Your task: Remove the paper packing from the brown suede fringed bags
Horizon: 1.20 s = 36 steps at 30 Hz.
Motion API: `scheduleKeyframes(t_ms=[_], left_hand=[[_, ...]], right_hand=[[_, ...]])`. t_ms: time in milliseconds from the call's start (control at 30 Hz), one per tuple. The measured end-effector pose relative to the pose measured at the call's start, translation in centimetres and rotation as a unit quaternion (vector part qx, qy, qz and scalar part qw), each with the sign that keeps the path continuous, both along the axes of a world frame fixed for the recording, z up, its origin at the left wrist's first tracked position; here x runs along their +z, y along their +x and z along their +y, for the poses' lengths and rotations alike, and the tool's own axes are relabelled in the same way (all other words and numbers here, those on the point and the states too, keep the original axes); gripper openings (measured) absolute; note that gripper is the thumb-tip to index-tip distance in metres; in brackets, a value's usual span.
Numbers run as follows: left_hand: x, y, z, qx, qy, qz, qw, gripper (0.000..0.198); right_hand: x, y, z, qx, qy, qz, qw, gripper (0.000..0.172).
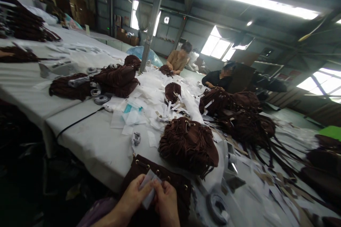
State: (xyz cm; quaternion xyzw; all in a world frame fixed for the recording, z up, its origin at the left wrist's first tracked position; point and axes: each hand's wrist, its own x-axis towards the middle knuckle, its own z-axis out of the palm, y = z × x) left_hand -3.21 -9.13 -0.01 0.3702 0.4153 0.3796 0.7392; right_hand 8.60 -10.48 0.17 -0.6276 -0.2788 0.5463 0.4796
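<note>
A small whitish translucent sheet (148, 198), perhaps thin plastic or paper, is pinched between my two hands. My left hand (134, 193) grips its left edge, and my right hand (166, 198) has thumb and fingers closed on its right side. Under both hands lies a dark brown bag (181, 182) with gold eyelets along its top, at the table's near edge. A wrapped strap or chain piece (136, 138) rests just beyond that bag. Beyond my right hand stands a stuffed brown fringed bag (189, 145).
More brown bags (119, 78) lie left, with a heap of them (237, 110) on the right. Loose white sheets (133, 117) cover the table's middle. A tape roll (217, 207) lies near right. A metal post (153, 21) rises behind. Two people (178, 60) work across the table.
</note>
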Motion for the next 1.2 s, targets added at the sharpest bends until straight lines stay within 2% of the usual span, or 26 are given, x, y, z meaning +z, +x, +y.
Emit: scheduleKeyframes(t_ms=[100,300,400,533,667,800,867,933,1000,1067,1133,1200], left_hand=[[-0.3,-0.1,-0.9,0.013,0.020,-0.012,1.000,0.050],[-0.6,-0.4,-2.1,0.064,0.146,0.115,0.980,0.040],[-0.7,-0.6,-2.5,0.030,0.231,0.133,0.963,0.034],[-0.9,-1.1,-2.5,-0.035,0.310,0.134,0.941,0.036],[0.0,-1.5,-2.0,-0.061,0.334,0.158,0.927,0.038],[1.1,-1.4,-1.8,-0.073,0.329,0.188,0.923,0.038],[1.3,-1.2,-1.8,-0.068,0.315,0.186,0.928,0.036],[1.4,-0.9,-1.8,-0.049,0.264,0.177,0.947,0.037],[1.6,-0.7,-1.6,-0.026,0.165,0.152,0.974,0.045],[2.1,-0.6,-1.4,-0.034,0.017,0.084,0.996,0.054],[2.6,-0.5,-1.2,-0.063,-0.106,-0.003,0.992,0.056],[2.9,-0.4,-1.1,-0.080,-0.153,-0.048,0.984,0.053]], right_hand=[[0.5,-0.4,-0.3,-0.016,0.006,-0.023,1.000,0.050],[0.5,-0.5,-0.5,-0.030,-0.015,-0.004,0.999,0.051],[0.5,-0.4,-0.6,-0.045,-0.012,0.025,0.999,0.052],[1.4,-0.4,-1.0,-0.029,-0.035,0.059,0.997,0.053],[2.6,-0.5,-1.3,-0.024,-0.017,0.086,0.996,0.053],[2.1,-0.5,-1.4,-0.020,-0.004,0.071,0.997,0.054],[1.4,-0.4,-1.4,-0.021,-0.009,0.066,0.998,0.053],[0.9,-0.4,-1.4,-0.027,-0.010,0.075,0.997,0.051],[0.8,-0.4,-1.4,-0.034,0.000,0.073,0.997,0.050],[0.9,-0.4,-1.4,-0.043,0.020,0.050,0.998,0.049],[1.1,-0.3,-1.5,-0.049,0.042,0.009,0.998,0.048],[1.0,-0.1,-1.6,-0.046,0.059,-0.040,0.996,0.047]])
